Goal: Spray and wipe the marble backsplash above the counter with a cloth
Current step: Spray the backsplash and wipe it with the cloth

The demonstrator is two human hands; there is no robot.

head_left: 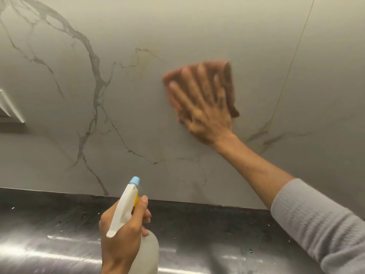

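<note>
Two hands are at work. The right hand [201,103] lies flat with fingers spread, pressing one brown cloth [227,76] against the veined marble backsplash [138,115], well above the dark desk [49,224]. The left hand [122,234] is wrapped around one spray bottle [146,252], a finger at its trigger, blue nozzle [134,180] aimed at the wall. One grey sleeve [316,224] covers the right forearm.

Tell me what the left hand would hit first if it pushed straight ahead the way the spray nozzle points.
Probably the marble backsplash. The left hand holds the spray bottle above the dark counter, its blue nozzle aimed up at the wall. Nothing shows between them, though depth is hard to judge.
</note>
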